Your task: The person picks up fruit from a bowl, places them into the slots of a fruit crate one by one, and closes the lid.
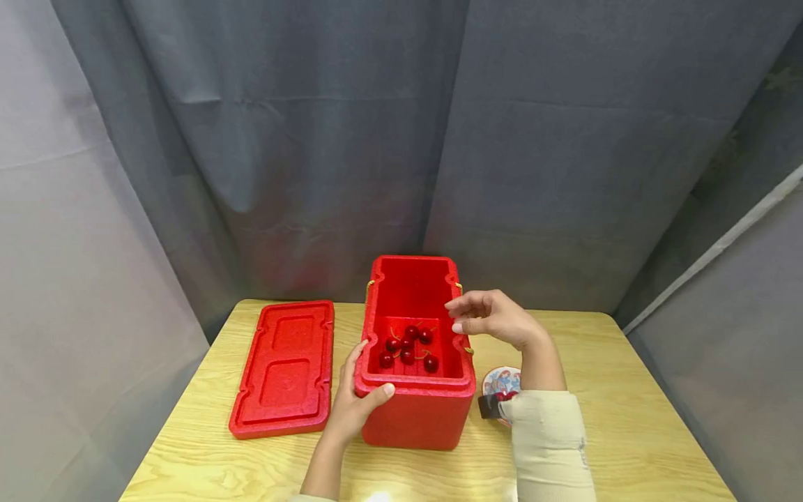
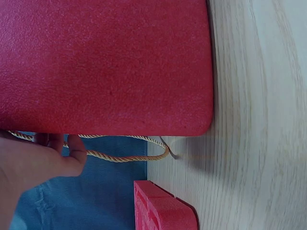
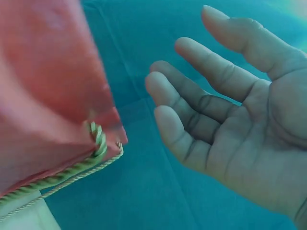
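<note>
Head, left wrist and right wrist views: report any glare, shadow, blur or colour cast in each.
Head view: a small white glare on the tabletop at the bottom edge; left wrist view: soft shadow on the tabletop beside the red box, with the curtain looking blue; right wrist view: the red box hazy, washed out and soft-edged, the curtain cast teal.

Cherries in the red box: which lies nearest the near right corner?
The rightmost cherry, near the front of the box; the other cherries all lie farther left, some farther back.
</note>
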Available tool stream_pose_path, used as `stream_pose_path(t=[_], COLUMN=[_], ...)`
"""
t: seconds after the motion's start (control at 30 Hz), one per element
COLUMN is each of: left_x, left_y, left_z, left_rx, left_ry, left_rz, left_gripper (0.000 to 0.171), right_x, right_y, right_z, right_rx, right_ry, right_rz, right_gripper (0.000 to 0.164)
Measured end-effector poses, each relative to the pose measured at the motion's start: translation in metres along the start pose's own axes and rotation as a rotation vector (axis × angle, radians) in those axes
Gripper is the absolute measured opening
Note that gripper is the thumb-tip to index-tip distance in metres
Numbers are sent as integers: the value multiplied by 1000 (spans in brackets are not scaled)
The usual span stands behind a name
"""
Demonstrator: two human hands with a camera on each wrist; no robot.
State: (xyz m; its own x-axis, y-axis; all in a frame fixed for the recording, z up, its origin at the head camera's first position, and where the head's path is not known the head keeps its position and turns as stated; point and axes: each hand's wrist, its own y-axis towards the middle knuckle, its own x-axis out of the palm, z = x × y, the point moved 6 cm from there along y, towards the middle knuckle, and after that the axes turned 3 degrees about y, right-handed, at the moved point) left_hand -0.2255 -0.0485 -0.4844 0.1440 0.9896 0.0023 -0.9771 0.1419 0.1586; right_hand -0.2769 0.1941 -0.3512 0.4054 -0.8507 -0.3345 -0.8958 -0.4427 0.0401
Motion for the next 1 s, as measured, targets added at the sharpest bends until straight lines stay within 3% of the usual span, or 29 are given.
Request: stream_pose_path(t=[0.33, 0.6, 0.73, 1.0], left_x=[-1, 4, 5, 6], left_y=[-3, -10, -10, -10], left_z=[4, 38, 41, 43], left_rx=[-65, -57, -54, -59], left_ry=[14, 2, -29, -76], left_rz=[-9, -37, -60, -87], left_gripper=[84, 84, 85, 84], right_x=[-1, -6, -9, -16], right_y=[-46, -66, -72, -89], right_z=[38, 66, 80, 117], right_rx=[-52, -40, -17, 114], right_ry=[146, 199, 201, 176], right_rz=[195, 241, 257, 312], right_gripper=[38, 38, 39, 42])
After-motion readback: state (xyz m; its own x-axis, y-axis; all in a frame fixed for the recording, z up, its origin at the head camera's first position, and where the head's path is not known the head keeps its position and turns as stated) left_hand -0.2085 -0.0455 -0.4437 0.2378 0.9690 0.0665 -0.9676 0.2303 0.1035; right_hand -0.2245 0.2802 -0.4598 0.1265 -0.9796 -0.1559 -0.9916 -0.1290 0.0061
